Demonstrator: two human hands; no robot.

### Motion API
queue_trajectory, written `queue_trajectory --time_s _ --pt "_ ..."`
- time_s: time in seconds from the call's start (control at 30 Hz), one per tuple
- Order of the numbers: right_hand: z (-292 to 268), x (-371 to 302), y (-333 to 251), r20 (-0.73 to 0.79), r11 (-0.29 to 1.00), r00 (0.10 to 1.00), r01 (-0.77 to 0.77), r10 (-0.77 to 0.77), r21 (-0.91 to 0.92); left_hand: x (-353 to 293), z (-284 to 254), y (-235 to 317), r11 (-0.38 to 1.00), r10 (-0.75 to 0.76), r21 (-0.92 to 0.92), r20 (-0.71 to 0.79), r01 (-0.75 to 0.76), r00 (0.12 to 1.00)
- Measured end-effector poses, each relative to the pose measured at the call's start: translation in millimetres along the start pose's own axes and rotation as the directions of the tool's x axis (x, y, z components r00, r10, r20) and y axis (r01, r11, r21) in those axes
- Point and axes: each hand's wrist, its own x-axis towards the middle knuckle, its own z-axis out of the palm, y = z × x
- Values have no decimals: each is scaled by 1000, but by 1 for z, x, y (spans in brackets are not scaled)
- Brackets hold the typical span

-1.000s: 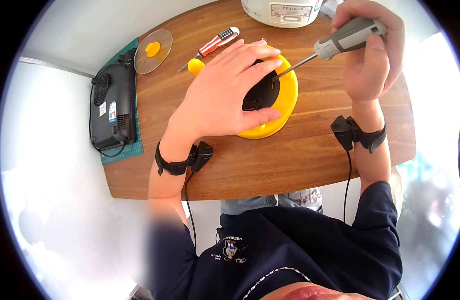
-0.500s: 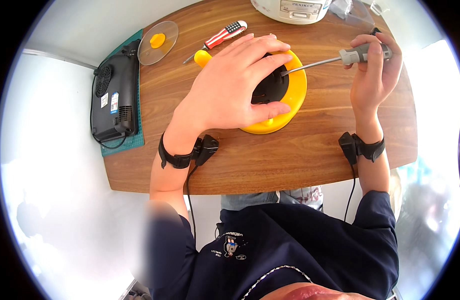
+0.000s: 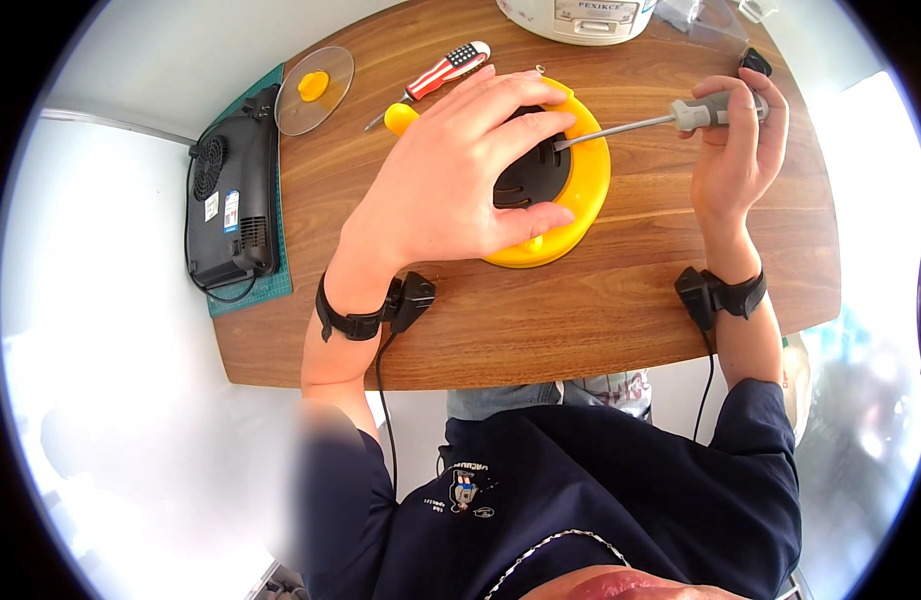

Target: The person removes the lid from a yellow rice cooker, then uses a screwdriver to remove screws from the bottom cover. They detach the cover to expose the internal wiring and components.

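Observation:
A round yellow pot-like body (image 3: 592, 165) lies on the wooden table, its black slotted disc (image 3: 540, 180) facing up. My left hand (image 3: 445, 165) spans it, thumb on the near rim and fingers on the far side, gripping it and covering its left part. A yellow handle or knob (image 3: 400, 119) juts out beyond that hand. In my right hand (image 3: 735, 165) is a grey-handled screwdriver (image 3: 687, 116), held nearly level with its shaft pointing left. Its tip meets the disc at one of the slots near the right edge; whether it goes in I cannot tell.
A second screwdriver (image 3: 445, 75) with a red, white and blue handle lies at the far left, beside a clear lid (image 3: 332, 105) with a yellow knob. At left, a black appliance (image 3: 230, 190) rests on a green mat (image 3: 280, 270). A white cooker (image 3: 580, 25) stands at the back.
My right hand and the screwdriver have shifted slightly left. A small black object beyond the right hand shows more fully now. The left hand keeps its hold.

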Motion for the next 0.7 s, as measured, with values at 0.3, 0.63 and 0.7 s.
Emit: queue_trajectory --time_s 0.3,0.63,0.7 --pt "-3 -1 -2 62 978 977 202 -206 55 1 -5 2 986 41 165 -84 -27 996" --pt "-32 23 12 -204 975 976 -33 79 220 -8 -47 -18 978 26 207 -280 34 960" --pt "-30 22 29 -261 974 945 -160 199 162 -8 -54 -33 988 1 145 -319 48 948"
